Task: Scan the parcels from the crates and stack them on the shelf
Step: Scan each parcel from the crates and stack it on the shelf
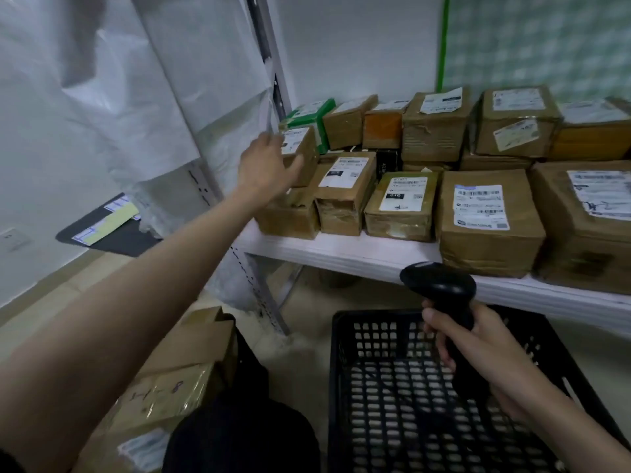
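Several brown cardboard parcels with white labels stand in rows and stacks on the white shelf (pixel 345 251). My left hand (pixel 264 165) reaches to the shelf's left end and grips a small parcel (pixel 304 150) by its left side; the parcel sits on top of another box. My right hand (pixel 488 356) holds a black barcode scanner (pixel 440 288) by its handle, low in front of the shelf and above a black plastic crate (pixel 345 387). Through the crate's mesh I see no parcels inside.
The shelf's perforated metal upright (pixel 273 83) rises just left of my left hand. An opened cardboard box (pixel 177 380) sits on the floor at lower left. A dark mailer bag (pixel 112 230) with labels lies by the wall. White plastic sheeting hangs on the left.
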